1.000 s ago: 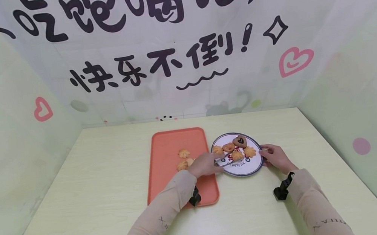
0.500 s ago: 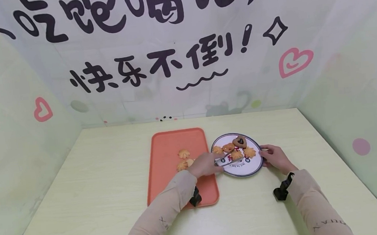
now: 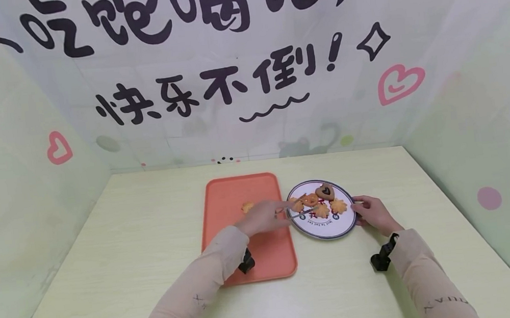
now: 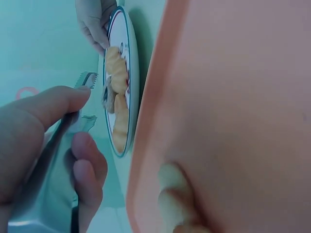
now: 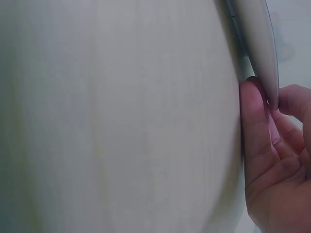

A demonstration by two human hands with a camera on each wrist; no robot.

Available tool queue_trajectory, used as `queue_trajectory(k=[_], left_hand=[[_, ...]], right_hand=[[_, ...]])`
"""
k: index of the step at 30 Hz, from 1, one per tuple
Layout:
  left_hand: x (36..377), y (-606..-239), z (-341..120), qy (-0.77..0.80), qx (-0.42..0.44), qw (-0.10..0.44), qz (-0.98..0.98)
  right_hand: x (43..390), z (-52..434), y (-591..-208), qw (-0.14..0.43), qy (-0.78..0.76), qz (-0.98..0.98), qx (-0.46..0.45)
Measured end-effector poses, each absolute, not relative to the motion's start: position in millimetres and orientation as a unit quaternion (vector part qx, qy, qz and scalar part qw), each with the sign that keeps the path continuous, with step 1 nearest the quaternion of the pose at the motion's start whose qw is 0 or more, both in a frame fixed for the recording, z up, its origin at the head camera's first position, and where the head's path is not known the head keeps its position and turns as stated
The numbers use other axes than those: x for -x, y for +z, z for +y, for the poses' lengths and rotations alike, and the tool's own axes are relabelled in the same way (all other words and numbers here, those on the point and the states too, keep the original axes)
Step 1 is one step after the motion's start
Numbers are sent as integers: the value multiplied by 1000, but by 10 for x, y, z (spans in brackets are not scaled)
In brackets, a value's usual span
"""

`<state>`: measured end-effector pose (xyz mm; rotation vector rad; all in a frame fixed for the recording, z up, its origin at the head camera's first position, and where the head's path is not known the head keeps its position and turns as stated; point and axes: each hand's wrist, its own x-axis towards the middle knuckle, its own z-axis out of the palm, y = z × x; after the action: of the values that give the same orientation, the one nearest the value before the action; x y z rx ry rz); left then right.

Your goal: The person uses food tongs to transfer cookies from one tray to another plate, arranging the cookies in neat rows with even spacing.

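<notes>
My left hand [image 3: 273,215] grips a pair of metal tongs [image 3: 299,213] over the right side of the orange tray [image 3: 235,191]. The tong tips point at the left rim of the round plate [image 3: 330,226]. In the left wrist view the tongs [image 4: 83,99] stand slightly apart with nothing between them. Several flower cookies [image 3: 338,205] and a heart cookie [image 3: 324,191] lie on the plate. One cookie [image 3: 247,207] shows on the tray, and others [image 4: 175,199] lie beside my hand. My right hand [image 3: 362,209] pinches the plate's right rim [image 5: 257,39].
Tray and plate sit side by side in the middle of a pale wooden table [image 3: 130,253]. Printed walls close in the table at the back and on both sides. Bare tabletop lies to the left, to the right and in front.
My left hand has drawn back to the left over the tray, pulling the tong tips off the plate towards its rim. It now hides two tray cookies. The right hand and plate have stayed still.
</notes>
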<state>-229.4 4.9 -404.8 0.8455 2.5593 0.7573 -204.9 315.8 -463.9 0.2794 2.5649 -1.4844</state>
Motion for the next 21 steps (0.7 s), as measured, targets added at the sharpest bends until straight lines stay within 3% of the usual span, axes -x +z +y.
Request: queue_trajectory(k=[7,13,21], left_hand=[[2310,-3864,-294,303,-246,195,900],[2407,-3752,-592,296,-259,144,908],[2511,-3809,-989,302,-253,118,911]], right_hand=[[2045,3159,-4645,82,-503,855,-91],[2022,3133,-4614,81,-498,859,-92],[2026,3135,-4614,82,-499,858,-93]])
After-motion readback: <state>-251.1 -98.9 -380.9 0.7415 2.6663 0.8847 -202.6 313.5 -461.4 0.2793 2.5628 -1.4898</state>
